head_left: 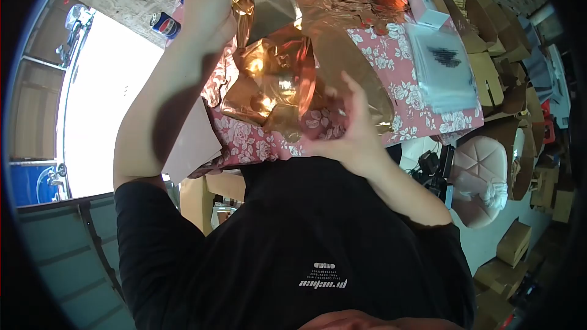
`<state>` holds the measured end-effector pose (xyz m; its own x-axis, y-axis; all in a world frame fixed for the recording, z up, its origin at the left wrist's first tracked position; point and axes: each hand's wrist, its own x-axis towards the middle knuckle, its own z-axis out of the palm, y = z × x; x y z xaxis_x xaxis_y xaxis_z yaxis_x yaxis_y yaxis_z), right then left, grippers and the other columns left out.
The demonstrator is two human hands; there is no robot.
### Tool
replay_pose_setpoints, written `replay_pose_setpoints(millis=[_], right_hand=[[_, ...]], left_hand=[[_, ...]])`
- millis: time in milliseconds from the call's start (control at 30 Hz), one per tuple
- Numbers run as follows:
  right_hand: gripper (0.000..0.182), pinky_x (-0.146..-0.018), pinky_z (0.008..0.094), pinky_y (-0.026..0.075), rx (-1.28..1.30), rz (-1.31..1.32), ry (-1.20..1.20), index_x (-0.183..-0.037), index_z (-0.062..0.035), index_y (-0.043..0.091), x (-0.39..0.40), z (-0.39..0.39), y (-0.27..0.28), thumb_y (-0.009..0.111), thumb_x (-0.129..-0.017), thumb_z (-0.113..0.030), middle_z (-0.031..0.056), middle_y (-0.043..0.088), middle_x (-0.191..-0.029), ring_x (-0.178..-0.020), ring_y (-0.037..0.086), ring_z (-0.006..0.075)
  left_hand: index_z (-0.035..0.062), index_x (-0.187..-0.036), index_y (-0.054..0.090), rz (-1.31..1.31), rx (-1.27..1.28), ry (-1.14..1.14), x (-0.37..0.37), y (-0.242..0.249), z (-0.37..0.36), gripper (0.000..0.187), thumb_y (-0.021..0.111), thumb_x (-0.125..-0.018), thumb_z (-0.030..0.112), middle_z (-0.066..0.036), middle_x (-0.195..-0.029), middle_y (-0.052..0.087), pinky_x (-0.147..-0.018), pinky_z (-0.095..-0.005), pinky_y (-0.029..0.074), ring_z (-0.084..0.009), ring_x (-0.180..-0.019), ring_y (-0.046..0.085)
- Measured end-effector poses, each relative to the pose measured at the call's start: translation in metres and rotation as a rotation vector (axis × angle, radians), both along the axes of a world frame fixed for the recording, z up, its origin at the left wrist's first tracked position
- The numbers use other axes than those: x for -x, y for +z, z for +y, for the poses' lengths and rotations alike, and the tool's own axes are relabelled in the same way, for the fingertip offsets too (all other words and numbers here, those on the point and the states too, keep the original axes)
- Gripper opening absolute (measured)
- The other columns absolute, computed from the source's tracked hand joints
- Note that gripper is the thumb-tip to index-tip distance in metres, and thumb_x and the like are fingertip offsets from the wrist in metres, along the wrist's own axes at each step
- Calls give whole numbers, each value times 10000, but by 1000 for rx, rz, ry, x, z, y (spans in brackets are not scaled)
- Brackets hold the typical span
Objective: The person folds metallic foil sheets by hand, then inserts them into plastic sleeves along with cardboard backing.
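Gleaming copper, the creased foil [278,76] spreads over the near part of the bench [243,137], pinched by the left hand [211,9]. The right hand [351,125] is open, fingers curved; whether it touches foil, I cannot tell. Pink floral cloth [400,93] covers the bench, with clear bags [443,79] at right. Cartons [515,243] and a white chair [480,168] stand beyond.

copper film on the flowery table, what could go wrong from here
The thin, already wrinkled copper film could crease further or tear if the left hand pulls hard. The blue can is close to the left forearm, so a sideways sweep might knock it. The pale sheets jut past the corner of the table and could slide off if bumped.
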<state>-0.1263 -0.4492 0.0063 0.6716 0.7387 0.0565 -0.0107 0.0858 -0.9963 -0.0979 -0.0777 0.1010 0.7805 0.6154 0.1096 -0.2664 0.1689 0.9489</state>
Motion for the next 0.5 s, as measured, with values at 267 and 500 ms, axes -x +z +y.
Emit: replay_pose_setpoints(millis=[267,500], right_hand=[[706,-849,392,593,423,-210,-319,-1436,22,544,-53,49,-23,917,-864,-158,136,728,-1132,-980,726,216],[323,-655,316,561,43,452,-52,-1269,5,631,-48,-17,21,753,-970,4,77,726,-1024,-823,703,160]], left_hand=[[21,-1253,678,-42,32,53,0,13,-36,173,607,-1123,110,-77,-1057,758,-833,-346,627,-178,-943,740],[30,-1239,684,364,-595,45,5,41,-10,185,658,-1063,80,-44,-897,695,-690,-317,573,-149,-802,689]])
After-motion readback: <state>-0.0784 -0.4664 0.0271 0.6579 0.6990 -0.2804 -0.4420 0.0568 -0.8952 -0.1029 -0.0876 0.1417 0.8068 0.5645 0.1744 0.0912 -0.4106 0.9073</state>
